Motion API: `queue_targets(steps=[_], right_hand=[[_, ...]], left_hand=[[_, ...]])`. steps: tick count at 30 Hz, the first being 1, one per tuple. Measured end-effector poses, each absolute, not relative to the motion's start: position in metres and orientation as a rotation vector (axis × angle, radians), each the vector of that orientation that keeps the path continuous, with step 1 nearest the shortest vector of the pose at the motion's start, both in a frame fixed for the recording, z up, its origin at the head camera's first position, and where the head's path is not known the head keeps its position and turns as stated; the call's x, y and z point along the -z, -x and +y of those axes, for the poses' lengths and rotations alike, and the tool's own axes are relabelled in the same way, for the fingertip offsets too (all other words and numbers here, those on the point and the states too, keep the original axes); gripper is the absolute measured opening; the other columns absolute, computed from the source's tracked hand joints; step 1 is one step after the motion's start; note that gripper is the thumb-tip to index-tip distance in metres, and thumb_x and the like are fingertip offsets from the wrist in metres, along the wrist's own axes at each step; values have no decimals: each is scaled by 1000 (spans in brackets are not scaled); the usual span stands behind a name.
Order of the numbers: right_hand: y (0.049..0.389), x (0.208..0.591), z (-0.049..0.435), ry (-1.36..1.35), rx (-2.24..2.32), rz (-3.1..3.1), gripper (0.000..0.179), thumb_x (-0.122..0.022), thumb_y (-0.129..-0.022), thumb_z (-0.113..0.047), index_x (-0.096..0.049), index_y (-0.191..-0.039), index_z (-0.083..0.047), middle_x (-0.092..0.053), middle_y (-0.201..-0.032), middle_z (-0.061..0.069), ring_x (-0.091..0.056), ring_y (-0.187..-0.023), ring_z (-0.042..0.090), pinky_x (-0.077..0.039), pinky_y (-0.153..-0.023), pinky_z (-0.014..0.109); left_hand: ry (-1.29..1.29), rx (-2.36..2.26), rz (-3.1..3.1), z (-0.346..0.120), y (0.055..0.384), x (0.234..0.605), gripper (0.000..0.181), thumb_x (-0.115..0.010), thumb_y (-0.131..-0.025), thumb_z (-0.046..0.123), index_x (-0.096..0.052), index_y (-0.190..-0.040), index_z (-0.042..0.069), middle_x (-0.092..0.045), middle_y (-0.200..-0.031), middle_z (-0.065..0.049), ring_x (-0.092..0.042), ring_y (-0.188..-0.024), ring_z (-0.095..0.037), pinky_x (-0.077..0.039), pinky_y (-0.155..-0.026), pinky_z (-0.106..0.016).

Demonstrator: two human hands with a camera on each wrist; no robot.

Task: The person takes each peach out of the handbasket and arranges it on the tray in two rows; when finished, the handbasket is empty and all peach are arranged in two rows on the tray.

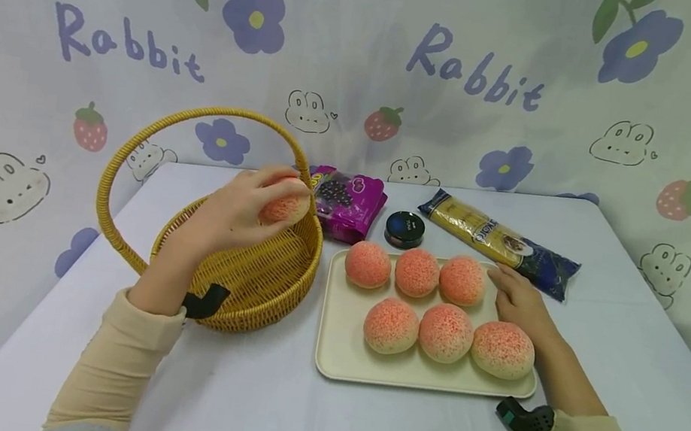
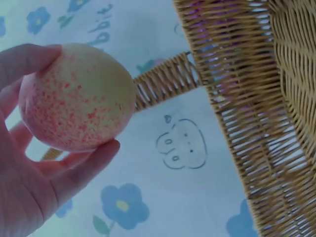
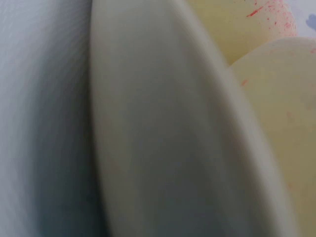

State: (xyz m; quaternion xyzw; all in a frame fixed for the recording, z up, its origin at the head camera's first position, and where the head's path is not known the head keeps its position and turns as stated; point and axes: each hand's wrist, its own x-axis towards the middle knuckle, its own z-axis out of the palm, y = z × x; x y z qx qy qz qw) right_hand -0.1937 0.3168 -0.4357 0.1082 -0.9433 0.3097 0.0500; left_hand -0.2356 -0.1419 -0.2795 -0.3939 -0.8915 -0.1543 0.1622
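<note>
My left hand [image 1: 237,209] holds a peach [image 1: 287,203] above the wicker basket [image 1: 254,311], thumb and fingers around its sides. In the left wrist view the same peach [image 2: 79,98] is pale on one side and speckled red on the other. Several pink-speckled peaches [image 1: 416,273] lie in two rows on the cream tray [image 1: 339,355]. At the tray's far right corner rests my right hand [image 1: 522,306], its fingers extended along the rim. Those fingers are out of the right wrist view, which has the blurred tray side [image 3: 163,123] and pale peaches [image 3: 281,108] close up.
Behind the basket and tray lie a purple grape-printed packet [image 1: 347,204], a round black container [image 1: 405,229] and a yellow-and-blue pasta packet [image 1: 499,237]. The basket's tall handle [image 1: 112,176] arches up at the left. A printed curtain [image 1: 375,37] hangs behind the white table [image 1: 230,410].
</note>
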Motion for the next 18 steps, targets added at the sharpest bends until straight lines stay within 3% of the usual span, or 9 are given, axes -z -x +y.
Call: queue_targets(steps=[9,18], right_hand=[[195,437,318,-341,-938,-2862,40,-37,-94,-6,-44,-131,7,-29,-141,28,-23,-128,48,-21,-99,62],[194,437,318,-330,-949,-2867,40,-38,-94,-6,-43,-132,6,-28,-142,26,-22,-128,47,-20,-99,61]], left_hand=[[1338,490,-2308,-129,218,274,49,-72,-74,5,-57,-119,19,-49,-126,-8,-49,-105,-31,-42,-88,-43],[1330,433,-2345,-118,194,274,47,-70,-77,12,-56,-120,22,-48,-129,-7,-48,-107,-31,-46,-84,-43]])
